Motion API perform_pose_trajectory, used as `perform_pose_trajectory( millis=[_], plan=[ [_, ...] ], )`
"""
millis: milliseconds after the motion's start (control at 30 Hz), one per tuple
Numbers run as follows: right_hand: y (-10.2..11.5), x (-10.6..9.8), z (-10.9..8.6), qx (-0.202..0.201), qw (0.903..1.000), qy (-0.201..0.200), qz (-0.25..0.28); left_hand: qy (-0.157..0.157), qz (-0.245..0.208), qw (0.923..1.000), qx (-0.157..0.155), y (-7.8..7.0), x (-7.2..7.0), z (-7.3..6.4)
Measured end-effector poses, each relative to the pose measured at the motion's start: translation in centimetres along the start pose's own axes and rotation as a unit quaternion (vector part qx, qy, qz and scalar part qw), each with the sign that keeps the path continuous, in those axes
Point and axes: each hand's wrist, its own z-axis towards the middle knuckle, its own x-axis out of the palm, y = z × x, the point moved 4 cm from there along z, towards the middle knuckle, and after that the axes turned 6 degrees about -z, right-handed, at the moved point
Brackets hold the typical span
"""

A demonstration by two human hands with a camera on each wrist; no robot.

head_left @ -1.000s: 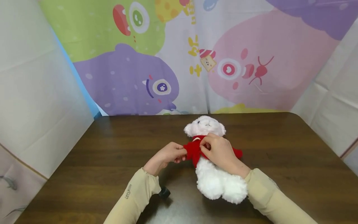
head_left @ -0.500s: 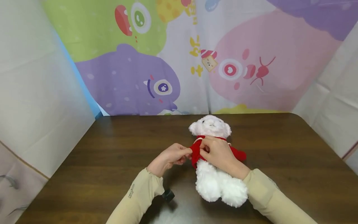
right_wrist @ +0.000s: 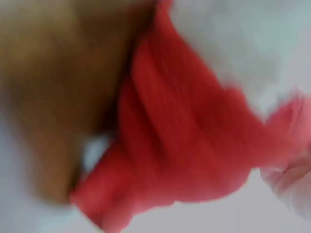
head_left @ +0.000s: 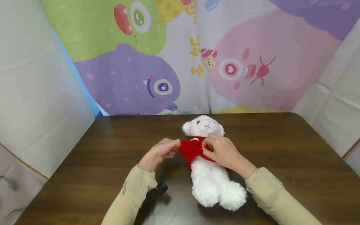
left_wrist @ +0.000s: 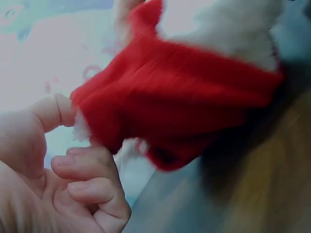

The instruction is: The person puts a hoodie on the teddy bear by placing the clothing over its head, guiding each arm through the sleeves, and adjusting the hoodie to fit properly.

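Note:
A white plush bear [head_left: 206, 184] lies on its back, head toward the far edge, in a red sweater [head_left: 191, 150]. With thumb and fingers my left hand [head_left: 159, 153] pinches the end of the sweater's sleeve, pulled out to the side. In the left wrist view a tuft of white fur [left_wrist: 81, 127] pokes from that cuff. My right hand [head_left: 223, 151] pinches the sweater's front near the chest and covers part of it. The right wrist view is blurred; it shows red cloth [right_wrist: 180, 131] and part of a hand at its right edge.
The dark wooden table [head_left: 112, 175] carries the bear. A cartoon-printed curtain [head_left: 126, 81] hangs behind its far edge, and pale cloth walls [head_left: 42, 78] stand at both sides. A small black device [head_left: 161, 188] sits at the left wrist.
The left hand shifts right, then back left, stretching the sleeve outward. The bear's head and upper body move with it to the left. The right hand keeps its pinch on the sweater.

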Motion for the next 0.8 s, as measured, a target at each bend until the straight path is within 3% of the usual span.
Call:
perform_pose_trajectory(
  millis=[133, 267, 433, 633, 733, 800],
  plan=[
    [-0.2, -0.4, 0.1, 0.003, 0.9998, 0.006, 0.017, 0.021, -0.006, 0.9996, -0.018, 0.1, -1.4, 0.1],
    [0.3, 0.2, 0.0, 0.004, 0.9992, 0.029, 0.027, 0.057, 0.007, 0.9983, -0.012, -0.2, -1.4, -0.2],
    [0.9, 0.7, 0.1, 0.008, 0.9996, 0.02, 0.019, 0.026, 0.083, 0.9952, 0.046, -1.7, -0.9, -1.1],
    [1.7, 1.2, 0.8, -0.016, 0.9996, 0.02, 0.012, -0.018, 0.194, 0.976, 0.096, -2.8, 0.6, -2.1],
    [1.9, 1.4, 1.3, 0.001, 0.9985, 0.038, 0.038, -0.016, 0.224, 0.9663, 0.125, -2.8, 1.2, -2.1],
    [2.1, 1.6, 1.7, 0.013, 0.997, 0.057, 0.051, 0.007, 0.223, 0.9644, 0.142, -3.1, 1.7, -2.4]
  ],
)
